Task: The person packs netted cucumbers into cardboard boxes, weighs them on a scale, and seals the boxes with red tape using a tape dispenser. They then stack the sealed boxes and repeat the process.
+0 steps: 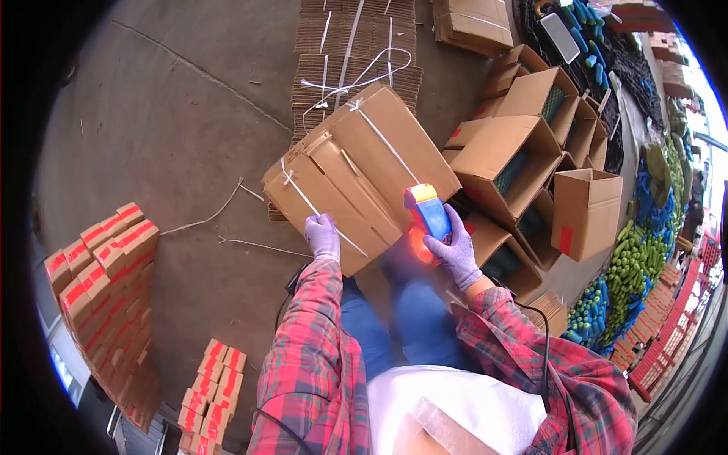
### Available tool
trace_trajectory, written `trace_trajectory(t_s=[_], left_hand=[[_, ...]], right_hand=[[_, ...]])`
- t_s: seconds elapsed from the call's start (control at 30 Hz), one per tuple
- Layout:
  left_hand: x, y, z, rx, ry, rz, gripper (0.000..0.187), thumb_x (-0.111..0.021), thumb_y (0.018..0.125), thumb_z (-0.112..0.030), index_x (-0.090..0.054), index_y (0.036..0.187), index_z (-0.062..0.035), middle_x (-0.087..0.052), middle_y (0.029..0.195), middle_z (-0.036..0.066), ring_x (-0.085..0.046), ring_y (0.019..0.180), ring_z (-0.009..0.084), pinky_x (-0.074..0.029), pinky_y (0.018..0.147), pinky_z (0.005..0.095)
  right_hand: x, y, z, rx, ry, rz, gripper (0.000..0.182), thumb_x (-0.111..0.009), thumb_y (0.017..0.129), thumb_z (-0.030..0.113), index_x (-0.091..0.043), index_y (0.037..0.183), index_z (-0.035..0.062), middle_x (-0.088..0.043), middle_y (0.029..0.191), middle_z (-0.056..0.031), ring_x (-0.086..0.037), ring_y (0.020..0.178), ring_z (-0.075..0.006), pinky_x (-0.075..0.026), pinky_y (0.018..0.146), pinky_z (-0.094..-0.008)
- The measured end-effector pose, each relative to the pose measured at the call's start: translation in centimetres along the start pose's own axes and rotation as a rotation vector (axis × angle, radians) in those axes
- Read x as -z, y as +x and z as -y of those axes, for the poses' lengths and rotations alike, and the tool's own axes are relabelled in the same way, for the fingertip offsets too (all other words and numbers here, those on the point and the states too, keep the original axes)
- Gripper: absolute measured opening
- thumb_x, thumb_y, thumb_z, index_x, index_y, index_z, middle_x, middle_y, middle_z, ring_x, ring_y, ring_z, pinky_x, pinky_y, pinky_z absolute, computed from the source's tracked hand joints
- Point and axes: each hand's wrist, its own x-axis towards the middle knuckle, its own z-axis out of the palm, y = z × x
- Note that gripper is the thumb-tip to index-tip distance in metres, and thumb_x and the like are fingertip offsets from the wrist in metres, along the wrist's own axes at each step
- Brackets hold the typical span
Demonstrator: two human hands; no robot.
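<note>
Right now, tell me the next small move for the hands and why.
Probably draw the tape dispenser in the right hand along the box: it sits at the box's edge, while the left hand steadies the near edge.

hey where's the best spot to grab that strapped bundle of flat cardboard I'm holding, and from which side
Grip the bundle by its near corner edge, from below on your side, where the left hand already pinches it. It is a thin, flat stack tilted up toward you, so that edge is exposed. The white straps offer a second hold from above.
</note>
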Motion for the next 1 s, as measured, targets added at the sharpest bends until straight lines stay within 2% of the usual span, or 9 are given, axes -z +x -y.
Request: trace_trajectory(t_s=[0.07,0.2,0.3,0.43,0.73,0.83,0.87,0.9,1.0], left_hand=[[-0.4,-1.6,-3.3,0.278,-0.753,0.123,0.015,-0.056,0.091,-0.021,-0.061,0.091,-0.0060,-0.059,0.073,0.006,-0.055,0.053,0.0146,-0.044,0.045,0.0311],[2.9,0.0,-8.8,0.127,-0.966,0.235,0.022,-0.058,0.096,-0.028,-0.056,0.091,-0.0060,-0.057,0.071,0.005,-0.047,0.048,0.0101,-0.035,0.040,0.0280],[1.9,3.7,-8.7,-0.240,-0.515,0.128,0.030,-0.059,0.098,-0.031,-0.056,0.081,-0.0060,-0.055,0.064,0.001,-0.045,0.048,0.0078,-0.036,0.045,0.0275],[0.7,5.7,-2.7,-0.296,-0.321,0.040,0.033,-0.059,0.098,-0.025,-0.058,0.071,-0.0071,-0.051,0.058,-0.004,-0.044,0.051,0.0018,-0.032,0.046,0.0229],[0.8,4.7,-1.6,-0.466,-0.405,-0.143,0.035,-0.064,0.092,-0.020,-0.049,0.064,-0.0037,-0.045,0.053,0.013,-0.044,0.046,0.0283,-0.035,0.047,0.0394],[0.4,4.9,-1.4,-0.451,-0.460,-0.183,0.033,-0.064,0.090,-0.020,-0.050,0.062,-0.0073,-0.051,0.055,0.012,-0.052,0.048,0.0318,-0.039,0.048,0.0406],[0.8,4.8,-1.3,-0.672,-0.359,-0.150,0.033,-0.064,0.089,-0.020,-0.051,0.062,-0.0079,-0.051,0.055,0.012,-0.053,0.049,0.0312,-0.039,0.048,0.0411],[1.1,4.4,-1.2,-0.894,-0.252,-0.103,0.032,-0.065,0.088,-0.020,-0.051,0.061,-0.0085,-0.052,0.055,0.012,-0.054,0.049,0.0307,-0.040,0.048,0.0416],[1.4,4.3,-1.8,-1.057,-0.174,-0.032,0.031,-0.064,0.086,-0.020,-0.052,0.059,-0.0103,-0.053,0.056,0.011,-0.056,0.051,0.0295,-0.043,0.049,0.0433]], right_hand=[[0.0,1.1,1.1,0.085,-0.043,0.011,0.089,-0.079,0.071,0.032,-0.039,0.144,0.0024,-0.059,0.088,-0.0042,-0.054,0.073,-0.0094,-0.047,0.067,-0.0264],[-0.5,4.8,4.5,0.265,-0.225,0.038,0.084,-0.076,0.072,0.029,-0.041,0.142,0.0010,-0.065,0.107,-0.0176,-0.066,0.094,-0.0225,-0.052,0.084,-0.0323],[-1.6,8.0,8.4,0.634,-0.542,0.145,0.087,-0.080,0.071,0.024,-0.039,0.144,0.0014,-0.060,0.123,-0.0220,-0.064,0.106,-0.0301,-0.051,0.090,-0.0369],[-5.3,12.8,13.0,1.114,-0.992,0.289,0.074,-0.075,0.068,0.017,-0.050,0.138,0.0144,-0.061,0.094,-0.0125,-0.063,0.081,-0.0319,-0.053,0.075,-0.0408],[-19.7,18.4,22.9,1.887,-1.723,0.850,0.054,-0.057,0.086,0.018,-0.047,0.137,0.0289,-0.059,0.084,-0.0010,-0.062,0.068,-0.0178,-0.049,0.058,-0.0352],[-24.7,16.8,26.9,2.215,-1.638,0.940,0.037,-0.056,0.087,0.015,-0.058,0.122,0.0275,-0.054,0.069,0.0030,-0.061,0.061,-0.0156,-0.047,0.053,-0.0330],[-26.2,15.4,28.6,2.270,-1.806,1.036,0.040,-0.058,0.086,0.015,-0.059,0.123,0.0287,-0.054,0.068,0.0033,-0.060,0.059,-0.0149,-0.045,0.049,-0.0309],[-27.3,16.2,28.0,2.358,-1.374,0.834,0.038,-0.062,0.084,0.020,-0.062,0.120,0.0281,-0.053,0.065,0.0021,-0.058,0.056,-0.0147,-0.044,0.046,-0.0291],[-28.4,12.7,32.2,2.049,-1.274,0.675,0.042,-0.068,0.079,0.021,-0.063,0.121,0.0198,-0.061,0.075,-0.0031,-0.062,0.062,-0.0215,-0.051,0.054,-0.0321]])
